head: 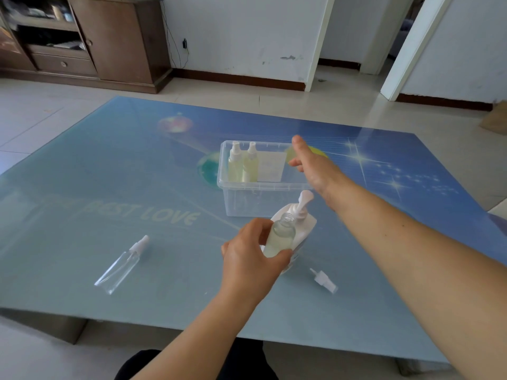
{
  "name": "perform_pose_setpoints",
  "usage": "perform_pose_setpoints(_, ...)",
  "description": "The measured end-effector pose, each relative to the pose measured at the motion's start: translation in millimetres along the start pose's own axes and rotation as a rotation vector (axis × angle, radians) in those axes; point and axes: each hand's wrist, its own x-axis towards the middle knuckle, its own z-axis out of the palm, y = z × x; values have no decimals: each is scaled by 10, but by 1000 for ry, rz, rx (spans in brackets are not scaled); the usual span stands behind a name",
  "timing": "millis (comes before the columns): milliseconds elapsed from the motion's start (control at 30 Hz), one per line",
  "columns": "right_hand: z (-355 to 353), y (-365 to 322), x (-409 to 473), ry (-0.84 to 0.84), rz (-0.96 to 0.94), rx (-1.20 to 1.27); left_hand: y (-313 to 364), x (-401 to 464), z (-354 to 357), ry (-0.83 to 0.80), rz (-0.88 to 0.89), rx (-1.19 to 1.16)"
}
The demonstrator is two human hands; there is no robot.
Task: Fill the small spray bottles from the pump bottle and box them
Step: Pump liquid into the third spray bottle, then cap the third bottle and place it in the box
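At the far left of the table [82, 187] an empty clear spray bottle [120, 266] lies on its side with its white spray cap on, well apart from everything else; right of it the left hand [251, 255] grips a small open bottle [279, 237] holding pale yellowish liquid, fingers and thumb curled round its body, its mouth uncovered and raised close to the nozzle of the white pump bottle [300, 226] standing just behind it; beyond them a clear plastic box [247, 198] sits on the table with two filled, capped spray bottles [242, 163] upright side by side in its left end and a white card beside them; the right hand [312, 163] hovers over the box's right end, fingers stretched out and holding nothing; to the right of the pump bottle, near the table's front, a loose white spray cap [323, 281] lies on its side.
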Motion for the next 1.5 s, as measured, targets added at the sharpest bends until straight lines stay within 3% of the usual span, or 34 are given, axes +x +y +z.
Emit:
perform_pose_setpoints(333, -135, 258, -399, 145, -23, 122, 129, -258, -77, 34, 13, -101)
perform_pose_setpoints(733, -23, 916, -850, 258, -44, 188, 194, -513, -33, 8, 57, -55)
perform_pose_setpoints(833, 46, 1184, -876, 266, -60, 71, 173, -533, 16, -8, 53, -55)
perform_pose_setpoints(1000, 193, 1564, -893, 137, 7, -205, 117, -580, 102, -29, 34, -32)
perform_pose_setpoints(1233, 380, 1690, -807, 48, 41, -509, 41, -581, 132, -61, -19, -10)
perform_pose_setpoints(1400, 450, 1755, -733, 62, 43, -640, -41, -585, 154, -67, -50, 6)
perform_pose_setpoints(1500, 446, 1766, -748, 78, 18, -575, -80, -569, 150, -62, -56, 17)
